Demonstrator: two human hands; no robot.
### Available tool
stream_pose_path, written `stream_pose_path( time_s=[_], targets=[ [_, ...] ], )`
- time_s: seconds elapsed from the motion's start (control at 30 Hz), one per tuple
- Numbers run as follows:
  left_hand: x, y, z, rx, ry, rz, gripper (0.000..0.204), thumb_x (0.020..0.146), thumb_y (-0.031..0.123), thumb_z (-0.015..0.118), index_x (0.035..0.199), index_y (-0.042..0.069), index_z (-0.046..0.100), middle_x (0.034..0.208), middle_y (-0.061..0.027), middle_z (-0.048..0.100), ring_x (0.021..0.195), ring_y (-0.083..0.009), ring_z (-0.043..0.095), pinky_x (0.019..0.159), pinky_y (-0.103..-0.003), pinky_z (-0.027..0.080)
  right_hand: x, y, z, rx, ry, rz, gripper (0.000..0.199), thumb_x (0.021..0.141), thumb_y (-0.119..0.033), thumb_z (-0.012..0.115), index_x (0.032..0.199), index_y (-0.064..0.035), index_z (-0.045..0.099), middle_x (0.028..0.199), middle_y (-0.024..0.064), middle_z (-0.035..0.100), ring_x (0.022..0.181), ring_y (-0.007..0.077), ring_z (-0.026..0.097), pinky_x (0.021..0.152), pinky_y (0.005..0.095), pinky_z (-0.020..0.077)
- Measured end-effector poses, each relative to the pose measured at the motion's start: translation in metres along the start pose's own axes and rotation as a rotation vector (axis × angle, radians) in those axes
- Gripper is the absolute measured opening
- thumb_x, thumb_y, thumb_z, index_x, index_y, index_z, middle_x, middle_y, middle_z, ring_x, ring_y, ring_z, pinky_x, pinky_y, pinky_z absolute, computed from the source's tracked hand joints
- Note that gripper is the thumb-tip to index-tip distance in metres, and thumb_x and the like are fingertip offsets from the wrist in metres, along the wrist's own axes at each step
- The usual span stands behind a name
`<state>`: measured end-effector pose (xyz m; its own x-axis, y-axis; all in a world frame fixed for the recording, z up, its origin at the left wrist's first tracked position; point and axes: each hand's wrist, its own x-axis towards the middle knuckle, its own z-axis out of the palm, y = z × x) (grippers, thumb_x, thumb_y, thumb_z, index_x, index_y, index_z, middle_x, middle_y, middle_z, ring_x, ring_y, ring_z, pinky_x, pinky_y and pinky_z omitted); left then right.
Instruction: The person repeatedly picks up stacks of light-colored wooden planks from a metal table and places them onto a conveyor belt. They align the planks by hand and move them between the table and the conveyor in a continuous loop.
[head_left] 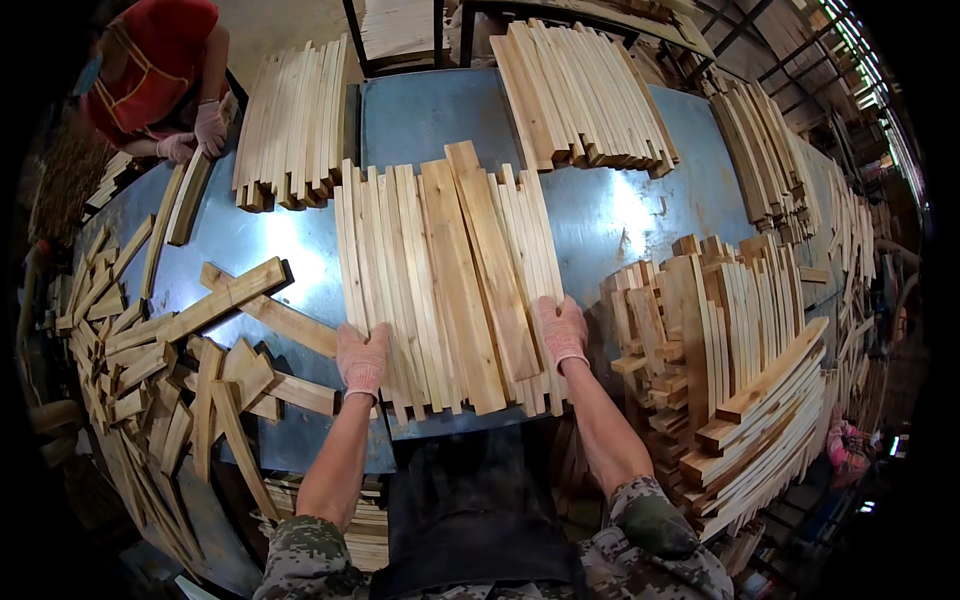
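A row of wooden strips (412, 290) lies side by side on the metal table in front of me, with uneven ends. Two wider boards (490, 260) rest on top of the row, slightly slanted. My left hand (362, 358), in a pale pink glove, presses against the row's left edge near its lower end. Opposite it, my right hand (563, 332), gloved alike, presses on the right edge. Between them the strips are squeezed together. The fingertips of both hands are partly hidden at the sides of the row.
The blue-grey metal table (425, 115) carries two neat stacks, a left stack (295, 120) and a right stack (590, 95). Loose offcuts (150, 370) lie jumbled at left; a large pile (745, 330) stands at right. A co-worker in red (165, 75) handles strips at the far left.
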<state>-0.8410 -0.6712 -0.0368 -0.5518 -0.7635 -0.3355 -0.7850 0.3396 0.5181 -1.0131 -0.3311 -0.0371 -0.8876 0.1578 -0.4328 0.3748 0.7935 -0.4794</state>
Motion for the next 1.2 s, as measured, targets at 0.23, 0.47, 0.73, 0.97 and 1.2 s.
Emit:
stream_pose_path(
  time_s=[0.23, 0.47, 0.73, 0.97, 1.2],
  targets=[
    [-0.071, -0.025, -0.007, -0.127, -0.005, 0.061, 0.058, 0.089, 0.041, 0.079, 0.122, -0.004, 0.062, 0.114, -0.0262, 0.071, 0.107, -0.0426, 0.069, 0.094, -0.05, 0.052, -0.072, 0.051, -0.014, -0.05, -0.063, 0.11, 0.076, 0.096, -0.06, 0.06, 0.147, -0.0037, 0.056, 0.147, 0.0247, 0.059, 0.134, 0.0434, 0.057, 0.113, 0.0496, 0.0456],
    [-0.132, -0.09, 0.008, 0.169, 0.144, 0.133, 0.065, 0.086, 0.045, 0.08, 0.128, -0.001, 0.061, 0.132, -0.0252, 0.065, 0.124, -0.0427, 0.062, 0.103, -0.049, 0.049, -0.147, 0.109, -0.012, -0.222, -0.096, 0.002, 0.103, 0.093, -0.066, 0.059, 0.168, -0.0032, 0.025, 0.167, 0.0238, 0.038, 0.151, 0.0407, 0.04, 0.124, 0.0497, 0.0333],
    [-0.269, 0.011, 0.073, 0.497, -0.202, 0.342, 0.109, 0.081, 0.064, 0.078, 0.159, -0.002, 0.041, 0.165, -0.0219, 0.04, 0.158, -0.0372, 0.03, 0.13, -0.049, 0.019, -0.223, 0.119, 0.021, -0.144, -0.095, -0.503, 0.081, 0.096, -0.035, 0.064, 0.163, 0.0006, 0.035, 0.158, 0.026, 0.047, 0.148, 0.0437, 0.042, 0.125, 0.0537, 0.0302],
    [-0.284, 0.024, 0.074, 0.541, -0.213, 0.296, 0.113, 0.082, 0.068, 0.076, 0.161, -0.002, 0.037, 0.171, -0.02, 0.032, 0.161, -0.0346, 0.023, 0.13, -0.05, 0.019, -0.229, 0.114, -0.001, 0.065, -0.152, -0.422, 0.081, 0.091, -0.017, 0.064, 0.164, -0.0056, 0.032, 0.141, 0.026, 0.056, 0.125, 0.0449, 0.06, 0.106, 0.0525, 0.0512],
    [-0.294, 0.031, 0.08, 0.55, -0.145, 0.246, 0.106, 0.08, 0.057, 0.082, 0.158, -0.002, 0.039, 0.167, -0.0183, 0.035, 0.159, -0.0342, 0.024, 0.13, -0.048, 0.019, -0.234, 0.127, -0.004, 0.04, -0.1, -0.444, 0.086, 0.088, -0.019, 0.07, 0.164, -0.0064, 0.032, 0.137, 0.0225, 0.06, 0.126, 0.0434, 0.06, 0.105, 0.0505, 0.0516]
  ],
)
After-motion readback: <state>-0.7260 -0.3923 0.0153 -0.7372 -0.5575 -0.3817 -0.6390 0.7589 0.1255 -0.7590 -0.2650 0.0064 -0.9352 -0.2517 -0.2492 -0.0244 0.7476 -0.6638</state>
